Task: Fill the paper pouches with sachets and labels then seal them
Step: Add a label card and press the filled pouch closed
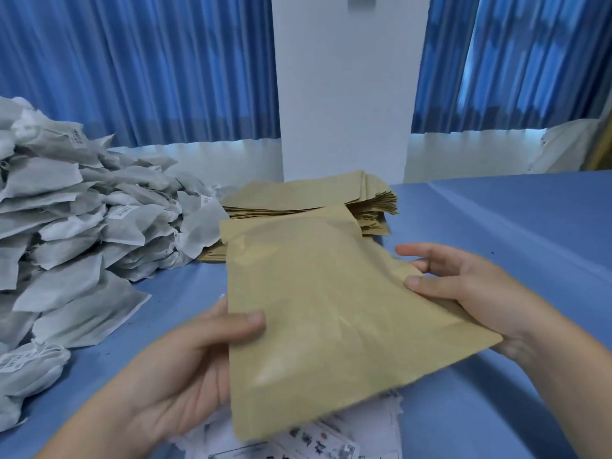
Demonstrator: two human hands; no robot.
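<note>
One pouch (331, 309) pinched between left hand (185, 369), right hand (470, 293) (maybe filled).

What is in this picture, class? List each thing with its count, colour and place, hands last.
held pouch: one, brown, centre, between both hands.
stack of pouches: one stack, brown, on the table behind the held pouch.
sachets: a heap, too many to count, grey-white, left on the table.
labels: a pile, white with print, under the held pouch.
table: one, blue cover.
curtains: two, blue, at the back.
wall: one strip, white, between the curtains.
left hand: one, grips the held pouch's left edge.
right hand: one, pinches its right edge.
</note>
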